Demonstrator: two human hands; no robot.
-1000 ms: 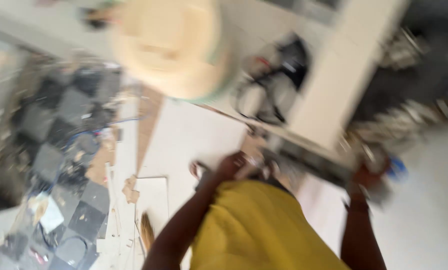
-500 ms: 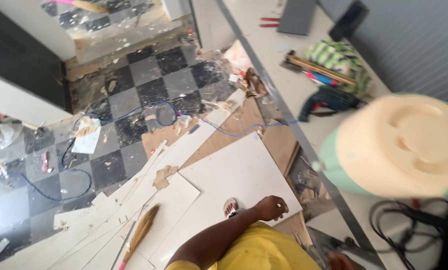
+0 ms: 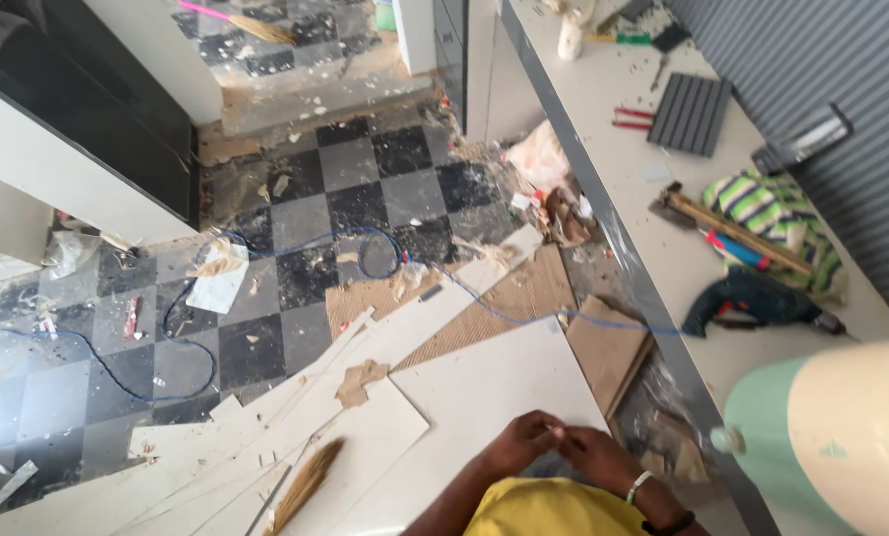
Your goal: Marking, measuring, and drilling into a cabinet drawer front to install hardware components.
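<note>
White board [image 3: 484, 397] lies flat on the checkered floor [image 3: 296, 228] among other offcuts, its near edge under my hands. My left hand [image 3: 526, 442] and right hand [image 3: 595, 459] meet fingertip to fingertip above it; whether they pinch something I cannot tell. Counter edge [image 3: 613, 248] crowds the right; open floor lies beyond the far corner

Floor [image 3: 306, 199]: black-grey checkered tiles, littered with debris.
Counter [image 3: 643, 228]: long, pale, at right.
Wall [image 3: 822, 69]: grey ribbed panelling.
Light: daylight.
</note>
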